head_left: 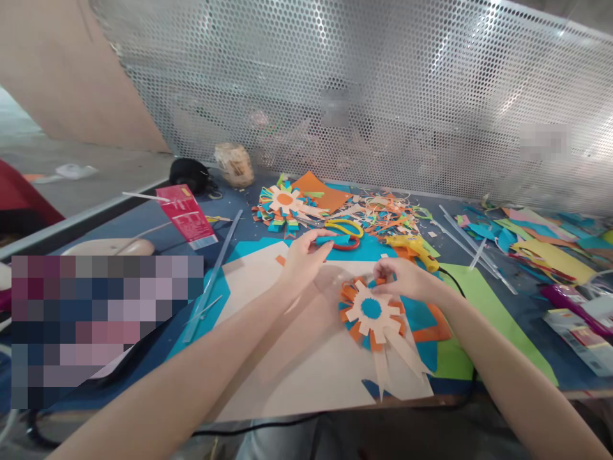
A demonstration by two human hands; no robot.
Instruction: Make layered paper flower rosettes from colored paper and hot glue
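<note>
Near the middle of the table, my left hand (306, 259) is closed, with a small piece of blue paper (335, 240) between thumb and fingers. Scissors (345, 227) with yellow and red handles lie right beside those fingers. My right hand (400, 276) pinches the upper edge of a paper rosette (355, 309). Cream, orange and blue strips make up this rosette, with a blue round centre and two cream tails hanging toward me. Under it lies a large cream sheet (268, 358). A yellow glue gun (416, 249) rests just beyond my right hand.
Another rosette (285, 199) with an orange centre lies at the back, beside paper scraps (387, 211). Clear glue sticks (474, 246) and coloured paper (550, 249) are on the right, over green sheets (483, 319). A pink drink carton (186, 216) stands left. Perforated metal (364, 83) closes the back.
</note>
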